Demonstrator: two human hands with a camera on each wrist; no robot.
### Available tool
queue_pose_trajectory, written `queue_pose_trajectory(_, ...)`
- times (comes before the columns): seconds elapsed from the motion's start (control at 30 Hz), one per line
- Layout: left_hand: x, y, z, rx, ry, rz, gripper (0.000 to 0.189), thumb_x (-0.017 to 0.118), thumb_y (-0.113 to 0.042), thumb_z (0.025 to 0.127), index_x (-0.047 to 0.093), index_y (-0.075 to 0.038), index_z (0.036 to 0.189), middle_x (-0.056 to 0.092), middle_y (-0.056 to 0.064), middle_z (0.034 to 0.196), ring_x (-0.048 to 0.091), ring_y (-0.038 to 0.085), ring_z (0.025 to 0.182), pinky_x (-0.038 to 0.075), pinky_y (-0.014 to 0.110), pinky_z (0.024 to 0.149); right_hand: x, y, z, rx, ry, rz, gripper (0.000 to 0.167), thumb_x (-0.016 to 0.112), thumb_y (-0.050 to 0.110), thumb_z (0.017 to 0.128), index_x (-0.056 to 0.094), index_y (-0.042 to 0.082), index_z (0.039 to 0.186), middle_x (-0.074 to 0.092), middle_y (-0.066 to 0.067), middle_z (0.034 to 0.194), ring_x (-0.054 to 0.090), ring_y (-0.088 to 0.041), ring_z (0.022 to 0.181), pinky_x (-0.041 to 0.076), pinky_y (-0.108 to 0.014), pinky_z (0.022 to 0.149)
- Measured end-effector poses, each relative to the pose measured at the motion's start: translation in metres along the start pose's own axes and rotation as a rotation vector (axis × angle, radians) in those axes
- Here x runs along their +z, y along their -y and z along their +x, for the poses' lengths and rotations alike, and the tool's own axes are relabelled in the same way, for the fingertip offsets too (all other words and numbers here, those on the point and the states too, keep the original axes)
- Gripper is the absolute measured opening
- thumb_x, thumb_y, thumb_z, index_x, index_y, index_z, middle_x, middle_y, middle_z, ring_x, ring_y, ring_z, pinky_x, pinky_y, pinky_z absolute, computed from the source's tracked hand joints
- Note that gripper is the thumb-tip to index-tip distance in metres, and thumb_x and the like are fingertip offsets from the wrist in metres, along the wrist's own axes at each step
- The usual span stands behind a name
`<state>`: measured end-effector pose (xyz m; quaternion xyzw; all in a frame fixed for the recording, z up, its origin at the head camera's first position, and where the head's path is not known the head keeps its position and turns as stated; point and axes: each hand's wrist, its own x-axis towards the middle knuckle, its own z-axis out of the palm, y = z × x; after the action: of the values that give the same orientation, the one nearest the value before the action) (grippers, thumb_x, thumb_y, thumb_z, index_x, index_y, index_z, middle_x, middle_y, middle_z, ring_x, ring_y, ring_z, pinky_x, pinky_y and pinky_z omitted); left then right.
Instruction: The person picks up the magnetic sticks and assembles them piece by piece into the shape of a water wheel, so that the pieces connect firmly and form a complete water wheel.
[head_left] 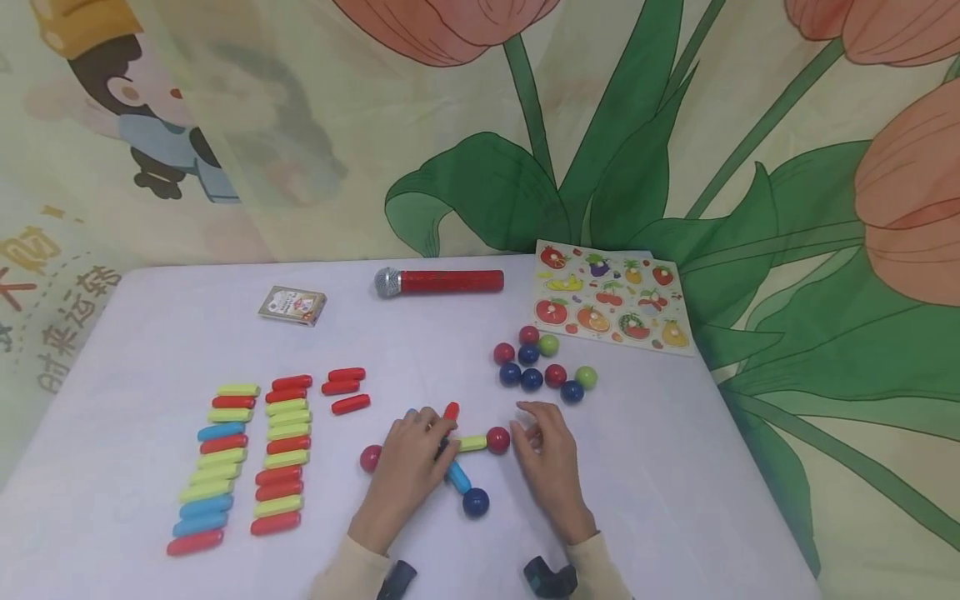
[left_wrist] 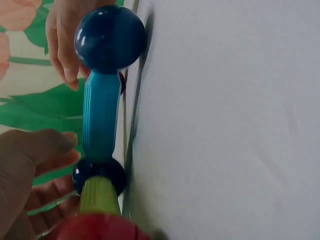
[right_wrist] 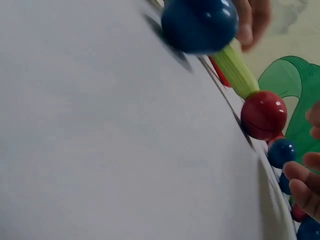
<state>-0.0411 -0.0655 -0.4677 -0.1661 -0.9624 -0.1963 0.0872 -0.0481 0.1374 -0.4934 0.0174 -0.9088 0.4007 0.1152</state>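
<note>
Backdrop: a pale sheet [head_left: 300,225] printed with orange tulips [head_left: 911,196], green leaves [head_left: 502,187] and, at 10 o'clock, a cartoon figure [head_left: 161,137].
Bench [head_left: 675,483]: white-covered; the clock bearings below are taken from the hub in the head view, 12 o'clock pointing away from the person.
Ball-and-rod build [head_left: 472,443]: on the bench between the two hands, partly covered by the left one; its dark blue hub [left_wrist: 114,172] shows in the left wrist view.
Arms of the build: a red rod [head_left: 451,411] at 12, a yellow-green rod with a red ball [head_left: 498,440] at 3, a blue rod [head_left: 458,477] with a blue ball [head_left: 476,502] at 5, another red ball [head_left: 371,458] at 9.
Left hand [head_left: 411,458]: fingers bent around the hub, holding the build there.
Right hand [head_left: 549,458]: just beyond the 3 o'clock ball, apart from it; fingers loosely bent, thumb spread away, nothing between them.
Loose balls [head_left: 532,380]: nine at 2 o'clock, red, blue and green.
Fruit-picture board [head_left: 611,298]: beyond those balls.
Loose rods [head_left: 282,476]: red, yellow-green and blue, in columns around 9, three red ones [head_left: 343,387] at 10.
Microphone [head_left: 450,282]: 12 o'clock.
Small box [head_left: 292,305]: 10 o'clock.
</note>
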Motion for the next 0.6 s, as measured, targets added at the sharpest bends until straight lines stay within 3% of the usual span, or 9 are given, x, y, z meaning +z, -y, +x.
queue_pose_trajectory(0.1, -0.005, 0.003, -0.006, -0.062, -0.023, 0.025, 0.038, 0.081, -0.032, 0.076, 0.069, -0.012, 0.106, 0.058, 0.002, 0.089, 0.050, 0.016, 0.078, 0.044, 0.029, 0.067, -0.003, 0.000, 0.010, -0.011, -0.048, -0.083, 0.039, 0.070, 0.013, 0.087, 0.059, 0.013, 0.125, 0.055, -0.003, 0.123, 0.055, -0.007, 0.079, 0.052, -0.023, 0.068)
queue_pose_trajectory(0.27, -0.007, 0.003, -0.008, -0.080, 0.010, 0.061, 0.046, 0.081, -0.038, 0.074, 0.069, -0.009, 0.108, 0.063, 0.006, 0.090, 0.051, 0.018, 0.076, 0.046, 0.030, 0.067, -0.004, 0.000, 0.029, 0.041, 0.049, -0.232, 0.050, 0.065, 0.023, 0.091, 0.051, 0.011, 0.137, 0.044, -0.011, 0.141, 0.061, -0.024, 0.103, 0.054, -0.037, 0.086)
queue_pose_trajectory(0.4, -0.007, 0.000, -0.009, -0.090, 0.007, 0.081, 0.046, 0.083, -0.038, 0.073, 0.070, -0.008, 0.106, 0.064, 0.006, 0.087, 0.050, 0.017, 0.072, 0.046, 0.028, 0.064, -0.001, -0.001, 0.037, 0.043, 0.089, -0.315, 0.045, 0.065, 0.024, 0.090, 0.056, 0.010, 0.132, 0.049, -0.013, 0.134, 0.058, -0.031, 0.114, 0.052, -0.046, 0.090)
queue_pose_trajectory(0.6, -0.009, -0.003, -0.007, -0.098, 0.011, 0.088, 0.044, 0.083, -0.036, 0.072, 0.071, -0.008, 0.104, 0.065, 0.005, 0.084, 0.050, 0.015, 0.070, 0.044, 0.026, 0.062, 0.000, -0.002, 0.036, 0.017, 0.057, -0.356, 0.033, 0.069, 0.018, 0.086, 0.062, 0.010, 0.118, 0.056, -0.011, 0.114, 0.064, -0.027, 0.094, 0.056, -0.042, 0.080)
